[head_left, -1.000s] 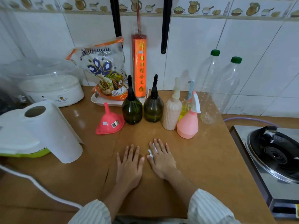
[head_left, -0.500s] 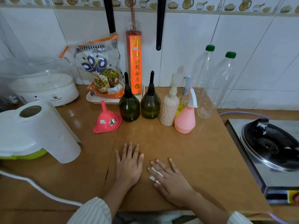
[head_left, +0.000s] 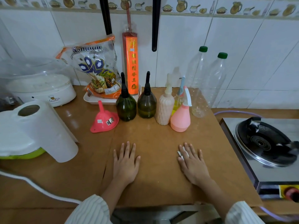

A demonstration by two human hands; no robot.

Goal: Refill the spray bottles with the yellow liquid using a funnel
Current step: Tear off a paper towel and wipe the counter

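My left hand and my right hand lie flat, palms down, on the brown table, holding nothing; a white bandage wraps one right finger. Behind them stand a row of spray bottles: two dark green ones, a cream ribbed one, a pink one, and a clear bottle with yellow liquid partly hidden behind the pink one. A pink funnel rests mouth-down left of the green bottles.
Two clear plastic bottles with green caps stand at the back right. A gas stove sits at the right. A paper towel roll, a white appliance, a rice bag and a red incense pack crowd the left and back.
My right hand slid away from the left hand, first back toward me, then out to the right. The left hand stayed flat in place.
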